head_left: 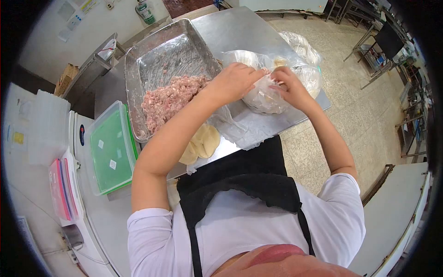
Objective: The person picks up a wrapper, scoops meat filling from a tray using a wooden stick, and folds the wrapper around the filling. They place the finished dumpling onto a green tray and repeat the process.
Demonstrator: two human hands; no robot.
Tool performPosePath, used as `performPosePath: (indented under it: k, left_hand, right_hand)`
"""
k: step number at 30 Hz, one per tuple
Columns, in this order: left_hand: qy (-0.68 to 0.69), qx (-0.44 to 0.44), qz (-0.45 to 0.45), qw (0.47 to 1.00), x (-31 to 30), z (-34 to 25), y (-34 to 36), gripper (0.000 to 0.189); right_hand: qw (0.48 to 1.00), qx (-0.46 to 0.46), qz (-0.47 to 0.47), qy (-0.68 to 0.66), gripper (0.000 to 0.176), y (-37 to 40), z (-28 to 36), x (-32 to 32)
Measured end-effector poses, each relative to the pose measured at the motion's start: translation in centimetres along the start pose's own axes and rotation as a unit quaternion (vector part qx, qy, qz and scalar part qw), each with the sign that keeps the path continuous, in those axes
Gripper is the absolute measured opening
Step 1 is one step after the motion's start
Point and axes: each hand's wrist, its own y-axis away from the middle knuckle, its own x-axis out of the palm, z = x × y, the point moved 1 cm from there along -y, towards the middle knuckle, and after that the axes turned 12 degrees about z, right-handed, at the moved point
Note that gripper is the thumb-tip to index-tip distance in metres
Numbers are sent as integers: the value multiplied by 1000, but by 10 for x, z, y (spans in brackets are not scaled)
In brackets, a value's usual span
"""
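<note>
Both hands are at the neck of a clear plastic bag [266, 99] with pale, rounded contents, on the right part of the steel table. My left hand [234, 82] reaches in from the left, its fingers closed on the gathered plastic. From the other side my right hand [291, 87] pinches the same bag, thumb and fingers close together. Just left of my left hand, raw ground meat [173, 99] is heaped in the near part of a metal tray [131, 87]. Pale dough discs [207, 142] lie partly behind my left forearm, beside a crumpled plastic sheet [242, 133].
More plastic bags [302, 46] with pale contents sit along the right edge of the steel table [226, 30]. A green-bottomed plastic container [110, 147] stands left of the tray. A black chair [387, 41] and shelving are farther right, across the floor.
</note>
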Motion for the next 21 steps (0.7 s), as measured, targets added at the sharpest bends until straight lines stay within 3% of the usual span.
performPosePath:
  k: [2,4,6,8,11,12,14,15,16,18,19,21]
  left_hand:
    - [-20,8,-17,1000,2,4,1,46]
    - [-12,25,-35,999,1,9,1,28]
    - [-11,31,-55,998,2,9,0,21]
    - [-11,38,-73,997,3,8,-2,15]
    - [-38,49,-85,994,1,9,-1,13]
    - [-42,53,-81,994,0,10,1,13]
    - [-45,55,-77,994,-2,9,3,12]
    - [-46,45,-81,995,-5,8,3,11]
    - [-45,34,-85,995,-7,7,3,10]
    - [-47,45,-72,995,-7,1,1,10]
    - [-49,54,-58,996,-6,-2,-1,10]
    - [-39,88,-42,994,3,-13,-2,12]
  right_hand:
    - [999,25,-30,-11,31,5,-3,-6]
    - [997,48,-57,-19,31,6,-9,-14]
    - [969,78,-39,-231,31,1,-9,-19]
    - [977,76,-49,-194,25,-3,8,-10]
    - [995,29,93,-12,20,-11,7,0]
    - [995,29,95,-12,20,-15,5,-5]
    - [959,212,186,-40,24,-21,-3,-18]
    - [953,231,188,55,17,-25,1,-25]
    - [953,231,188,55,17,-29,-21,-25]
    - [923,82,113,358,12,-37,-56,-26]
    - [896,161,118,396,21,-41,-56,-29]
    - [912,147,100,370,23,-59,-70,-38]
